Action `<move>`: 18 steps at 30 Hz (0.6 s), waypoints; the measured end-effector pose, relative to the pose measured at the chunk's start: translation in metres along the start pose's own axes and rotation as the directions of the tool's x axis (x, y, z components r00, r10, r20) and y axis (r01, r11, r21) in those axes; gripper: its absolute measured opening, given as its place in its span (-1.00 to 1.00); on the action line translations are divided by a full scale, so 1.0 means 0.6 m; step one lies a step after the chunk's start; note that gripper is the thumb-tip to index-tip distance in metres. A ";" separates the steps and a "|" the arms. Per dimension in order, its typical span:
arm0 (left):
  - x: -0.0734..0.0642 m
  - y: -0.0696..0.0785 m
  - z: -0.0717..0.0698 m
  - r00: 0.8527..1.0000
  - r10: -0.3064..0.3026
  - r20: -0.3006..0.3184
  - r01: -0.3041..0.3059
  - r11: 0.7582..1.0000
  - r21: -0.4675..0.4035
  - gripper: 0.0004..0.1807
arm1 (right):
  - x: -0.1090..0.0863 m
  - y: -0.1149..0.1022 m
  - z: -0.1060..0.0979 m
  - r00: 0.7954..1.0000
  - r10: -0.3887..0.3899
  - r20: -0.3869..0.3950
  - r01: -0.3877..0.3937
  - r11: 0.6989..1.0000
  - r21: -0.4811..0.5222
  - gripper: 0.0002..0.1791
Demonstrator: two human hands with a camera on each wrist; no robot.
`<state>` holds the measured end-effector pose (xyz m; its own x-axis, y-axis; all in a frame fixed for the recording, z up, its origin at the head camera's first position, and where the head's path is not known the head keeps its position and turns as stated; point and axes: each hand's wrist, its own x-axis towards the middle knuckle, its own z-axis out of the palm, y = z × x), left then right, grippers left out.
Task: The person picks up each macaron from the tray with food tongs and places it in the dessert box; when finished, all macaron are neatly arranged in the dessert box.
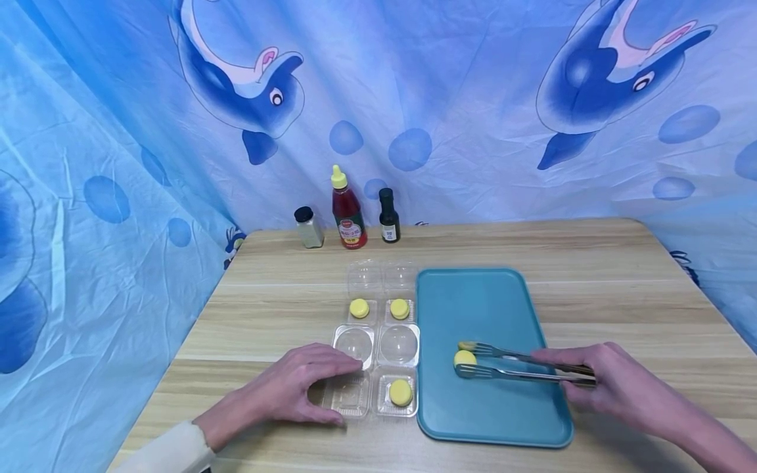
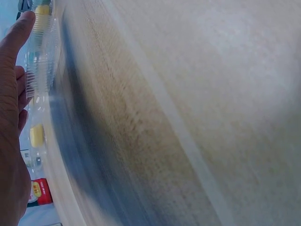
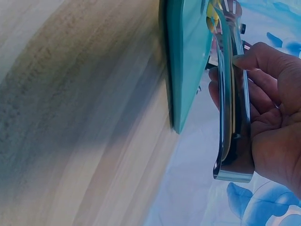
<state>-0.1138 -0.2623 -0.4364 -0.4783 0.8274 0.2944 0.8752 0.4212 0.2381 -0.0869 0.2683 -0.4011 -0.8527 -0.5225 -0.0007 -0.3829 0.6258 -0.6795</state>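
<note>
My right hand [image 1: 609, 384] grips metal tongs [image 3: 235, 117] with fork-shaped tips. Between the tips, over the blue-green tray [image 1: 491, 414], sits a yellow macaron [image 1: 465, 359]. At the front left, my left hand [image 1: 301, 384] spreads around the side of a transparent plastic box [image 1: 349, 397], its fingers by the raised lid and its thumb by the front edge. Nothing shows inside that box. Beside it, another open box [image 1: 381, 407] contains a yellow macaron [image 1: 401, 393]. In the left wrist view, the thumb [image 2: 21, 35] lies along the ridged plastic.
Behind the front boxes, two more open boxes hold a left macaron [image 1: 359, 308] and a right macaron [image 1: 399, 309]. A shaker jar [image 1: 310, 230], a red sauce bottle [image 1: 349, 213] and a small dark bottle [image 1: 388, 217] stand along the table's back edge, before a blue dolphin curtain [image 1: 461, 85].
</note>
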 end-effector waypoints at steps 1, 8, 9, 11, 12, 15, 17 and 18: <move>0.000 0.000 0.000 1.000 -0.003 0.002 0.003 1.000 0.001 -0.10 | 0.000 -0.001 -0.001 1.000 -0.009 -0.002 0.009 1.000 0.006 -0.43; 0.002 0.000 0.000 1.000 -0.015 0.004 0.015 1.000 -0.006 -0.11 | 0.009 -0.022 -0.003 0.997 -0.075 -0.032 0.075 0.997 -0.003 -0.40; 0.002 0.000 0.000 1.000 -0.014 0.002 0.014 1.000 -0.006 -0.11 | 0.011 -0.026 -0.002 0.996 -0.086 -0.033 0.086 0.996 -0.002 -0.40; 0.002 0.000 0.000 1.000 -0.013 0.000 0.013 1.000 -0.008 -0.11 | 0.018 -0.036 -0.001 0.994 -0.104 -0.027 0.105 0.994 0.016 -0.40; 0.002 0.000 0.001 1.000 -0.013 -0.001 0.013 1.000 -0.009 -0.12 | 0.022 -0.041 0.000 0.994 -0.111 -0.023 0.112 0.993 0.024 -0.40; 0.002 0.000 0.001 1.000 -0.011 -0.003 0.011 1.000 -0.005 -0.12 | 0.037 -0.061 0.007 0.992 -0.122 0.008 0.122 0.991 0.054 -0.42; 0.002 0.000 0.001 1.000 -0.015 -0.002 0.015 1.000 -0.006 -0.12 | 0.047 -0.077 0.014 0.992 -0.121 0.030 0.118 0.991 0.067 -0.42; 0.002 0.000 0.001 1.000 -0.017 -0.001 0.017 1.000 -0.007 -0.11 | 0.052 -0.085 0.018 0.992 -0.118 0.041 0.115 0.991 0.073 -0.42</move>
<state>-0.1142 -0.2609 -0.4366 -0.4934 0.8197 0.2909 0.8663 0.4329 0.2493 -0.0901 0.2139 -0.3743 -0.7859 -0.6164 0.0493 -0.4514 0.5175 -0.7269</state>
